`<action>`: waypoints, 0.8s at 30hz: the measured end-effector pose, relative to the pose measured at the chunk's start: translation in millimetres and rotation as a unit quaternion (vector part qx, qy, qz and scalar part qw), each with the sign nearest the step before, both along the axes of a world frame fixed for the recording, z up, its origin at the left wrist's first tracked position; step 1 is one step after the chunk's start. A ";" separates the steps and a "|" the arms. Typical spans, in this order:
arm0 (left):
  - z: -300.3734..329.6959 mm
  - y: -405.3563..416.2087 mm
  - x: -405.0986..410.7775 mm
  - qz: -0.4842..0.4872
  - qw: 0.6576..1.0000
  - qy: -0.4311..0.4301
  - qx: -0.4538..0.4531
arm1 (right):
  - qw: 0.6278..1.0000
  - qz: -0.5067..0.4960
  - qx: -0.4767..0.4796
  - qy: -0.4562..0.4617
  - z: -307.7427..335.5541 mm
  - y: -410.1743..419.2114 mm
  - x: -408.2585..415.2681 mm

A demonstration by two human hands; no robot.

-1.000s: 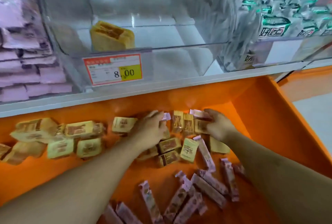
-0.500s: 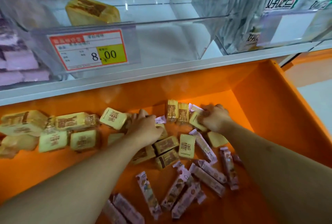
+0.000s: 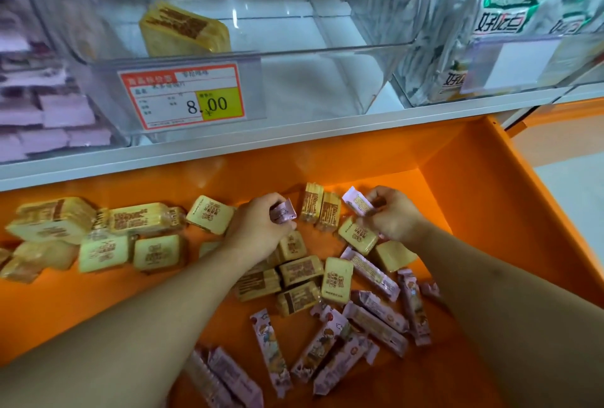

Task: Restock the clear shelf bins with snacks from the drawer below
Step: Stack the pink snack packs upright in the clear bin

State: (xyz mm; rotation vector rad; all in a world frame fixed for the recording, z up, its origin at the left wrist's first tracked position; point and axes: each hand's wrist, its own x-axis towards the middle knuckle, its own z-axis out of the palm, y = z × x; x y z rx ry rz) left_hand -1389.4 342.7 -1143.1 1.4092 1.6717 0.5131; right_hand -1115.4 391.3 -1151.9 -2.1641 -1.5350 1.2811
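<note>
Snacks are lying loose across the floor of the orange drawer (image 3: 510,198): yellow packets (image 3: 337,279) spread from the left side to the middle, pink bars (image 3: 376,319) heaped toward the near right. Above the far edge, the middle clear bin (image 3: 327,77) is holding just one yellow packet in the bin (image 3: 184,31) behind its price tag (image 3: 183,95), so this is the bin that is wanting stock. The purple-filled bin (image 3: 49,107) on the left and the green-and-white bin (image 3: 510,35) on the right are looking well filled.

Both hands are working at the far middle of the drawer. The left hand (image 3: 258,228) is curling its fingers round a small pink wrapper (image 3: 283,211), knuckles up. The right hand (image 3: 390,216) is pinching another pink bar (image 3: 358,202) by its end, fingers bunched over a yellow packet just beneath.

The step appears to be sorting out what to lift. Doing it well probably means clearing the pink bars off the yellow ones first, then gathering several yellow packets flat against each other in one grasp, not one at a time. The packets look light and slippery, so squeezing them as a stack from both sides should be steadier. Matching wrapper to bin matters: yellow is belonging under the tag, pink likely elsewhere.
</note>
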 end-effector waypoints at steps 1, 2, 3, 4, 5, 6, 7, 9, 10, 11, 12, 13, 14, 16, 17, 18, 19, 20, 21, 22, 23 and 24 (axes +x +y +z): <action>8.7 -3.6 -3.6 0.004 1.000 -0.017 0.004 | 1.000 0.006 -0.002 0.010 8.0 0.2 -1.5; 19.1 -8.1 -6.9 0.011 0.999 -0.034 0.010 | 1.000 0.021 -0.004 0.012 17.0 0.6 -3.4; 30.2 -12.7 -10.6 0.021 0.998 -0.054 0.011 | 0.999 0.045 -0.009 0.007 28.3 0.8 -5.8; 42.6 -17.8 -14.2 0.036 0.996 -0.079 0.009 | 0.997 0.074 -0.017 0.003 41.3 0.1 -9.4; 54.1 -22.9 -18.1 0.052 0.994 -0.101 0.000 | 0.994 0.108 -0.029 0.001 55.8 -1.3 -14.0; 66.7 -27.8 -21.9 0.063 0.991 -0.121 -0.011 | 0.989 0.143 -0.041 -0.001 70.1 -3.6 -19.6; 78.6 -32.7 -26.4 0.072 0.987 -0.144 -0.025 | 0.982 0.178 -0.054 -0.009 84.7 -7.2 -26.5; 105.3 -44.8 -36.7 0.086 0.973 -0.206 -0.053 | 0.971 0.229 -0.064 -0.026 115.2 -18.2 -45.3; 120.2 -52.7 -42.0 0.089 0.963 -0.246 -0.065 | 0.966 0.250 -0.061 -0.026 130.4 -25.5 -56.1; 134.0 -60.8 -47.8 0.092 0.951 -0.287 -0.075 | 0.961 0.269 -0.057 -0.017 145.4 -33.5 -67.2; 148.4 -69.6 -53.4 0.098 0.938 -0.323 -0.085 | 0.958 0.282 -0.047 -0.005 160.9 -43.3 -78.7; 163.7 -78.3 -59.0 0.102 0.925 -0.353 -0.091 | 0.957 0.288 -0.031 0.011 177.8 -54.4 -90.0; 179.9 -87.6 -64.2 0.105 0.916 -0.376 -0.094 | 0.957 0.290 -0.009 0.030 194.4 -65.9 -100.5; 210.7 -105.8 -75.4 0.105 0.903 -0.406 -0.094 | 0.957 0.274 0.038 0.089 225.8 -89.4 -119.5; 224.1 -114.4 -81.9 0.102 0.899 -0.417 -0.089 | 0.956 0.259 0.057 0.124 241.6 -101.6 -128.5; 237.0 -122.6 -88.0 0.098 0.896 -0.426 -0.082 | 0.954 0.245 0.076 0.154 255.7 -112.6 -136.5; 249.9 -130.3 -92.7 0.096 0.894 -0.431 -0.075 | 0.951 0.235 0.095 0.175 268.4 -122.7 -144.4; 263.0 -137.8 -97.6 0.099 0.893 -0.434 -0.069 | 0.949 0.224 0.116 0.188 279.6 -132.2 -152.8; 274.9 -144.3 -102.4 0.104 0.892 -0.435 -0.063 | 0.947 0.209 0.136 0.205 289.7 -141.3 -161.1; 286.2 -150.9 -106.8 0.106 0.893 -0.434 -0.058 | 0.944 0.191 0.153 0.222 297.7 -149.6 -169.7; 296.8 -157.3 -111.0 0.099 0.896 -0.429 -0.050 | 0.941 0.175 0.166 0.239 304.2 -157.2 -177.9; 305.6 -163.2 -115.8 0.087 0.902 -0.421 -0.041 | 0.939 0.161 0.177 0.249 310.0 -165.1 -186.1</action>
